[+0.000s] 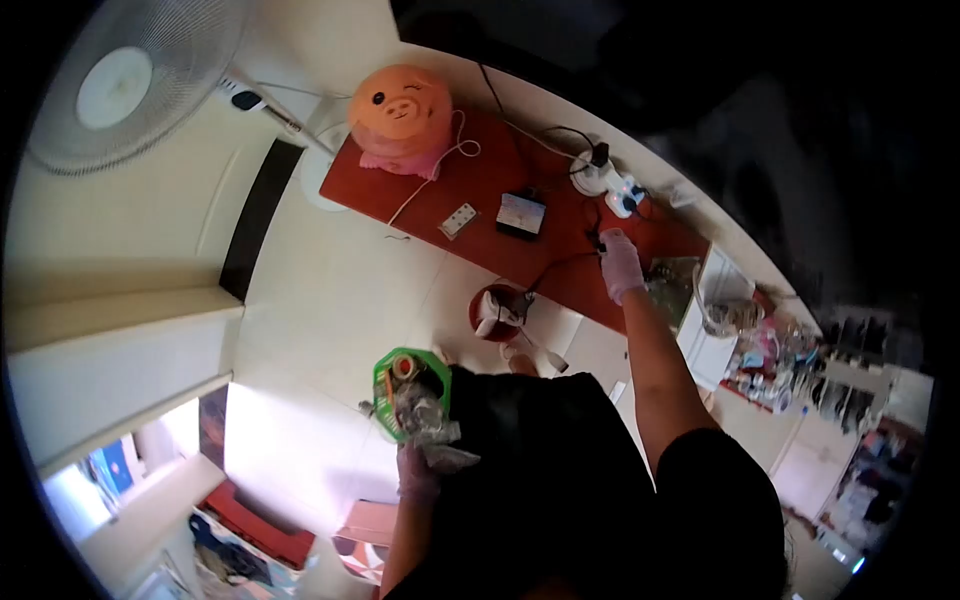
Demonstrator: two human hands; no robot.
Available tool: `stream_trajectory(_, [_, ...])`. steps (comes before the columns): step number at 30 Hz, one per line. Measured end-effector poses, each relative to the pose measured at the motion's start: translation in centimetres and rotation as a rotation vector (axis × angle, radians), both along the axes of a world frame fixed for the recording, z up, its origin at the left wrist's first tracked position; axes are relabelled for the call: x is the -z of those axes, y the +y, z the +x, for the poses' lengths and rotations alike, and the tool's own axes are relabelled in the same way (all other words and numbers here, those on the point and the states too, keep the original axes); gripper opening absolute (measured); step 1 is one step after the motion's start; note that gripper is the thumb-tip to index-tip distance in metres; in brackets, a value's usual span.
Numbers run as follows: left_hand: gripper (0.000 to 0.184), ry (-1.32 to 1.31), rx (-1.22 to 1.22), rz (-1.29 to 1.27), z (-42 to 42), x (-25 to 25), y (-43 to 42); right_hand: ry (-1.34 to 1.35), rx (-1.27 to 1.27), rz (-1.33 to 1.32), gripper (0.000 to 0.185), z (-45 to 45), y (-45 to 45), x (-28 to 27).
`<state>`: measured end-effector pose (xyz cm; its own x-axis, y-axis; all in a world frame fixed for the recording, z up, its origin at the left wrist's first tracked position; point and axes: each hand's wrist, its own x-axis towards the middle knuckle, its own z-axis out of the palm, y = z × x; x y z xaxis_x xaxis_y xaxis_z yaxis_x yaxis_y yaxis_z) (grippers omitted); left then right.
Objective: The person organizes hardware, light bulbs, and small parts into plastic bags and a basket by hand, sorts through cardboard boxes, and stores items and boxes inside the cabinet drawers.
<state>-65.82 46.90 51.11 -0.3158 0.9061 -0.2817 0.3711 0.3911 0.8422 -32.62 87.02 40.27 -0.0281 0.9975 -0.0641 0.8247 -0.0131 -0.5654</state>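
My right hand [621,266], in a thin translucent glove, reaches over the red-brown tabletop [450,170]. Its fingers are closed at a black cable [562,264] that runs left and down off the table's front edge. My left hand [416,474], also gloved, grips the near rim of a green plastic basket [379,385] by my lap. Inside the basket lie clear plastic bags [420,412] and a roll of tape [404,367]. A clear bag hangs over the rim beside my left hand and hides part of its fingers.
On the tabletop stand an orange pig-faced object [402,110], a power strip [459,221], a small dark box [521,214] and plugged-in adapters [624,196]. A red bin [482,318] stands below the front edge. A standing fan [115,88] is at upper left.
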Motion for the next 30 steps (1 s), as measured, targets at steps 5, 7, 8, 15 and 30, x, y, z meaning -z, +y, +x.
stream_trajectory(5, [0.060, -0.002, 0.238, -0.189, -4.8, 1.6, 0.5, -0.698, -0.250, -0.271, 0.067, 0.6, -6.4, -6.7])
stream_trajectory(7, [0.065, 0.125, 0.432, 0.167, -7.3, 2.5, 3.9, -0.345, -0.206, -0.406, 0.056, -1.7, -8.2, -6.7])
stream_trajectory(8, [0.065, -0.139, 0.327, 0.055, -7.4, 3.8, 4.6, -0.312, -0.187, -0.377, 0.051, -2.1, -11.1, -5.6])
stream_trajectory(15, [0.040, -0.223, 0.483, -0.361, -11.8, 9.9, 16.6, 0.252, -0.081, -0.647, 0.034, -14.8, -33.2, 0.4])
stream_trajectory(30, [0.029, -0.217, 0.587, -0.506, 4.6, 26.7, 30.1, 0.266, 0.141, -0.732, 0.024, -27.3, -59.1, 6.6])
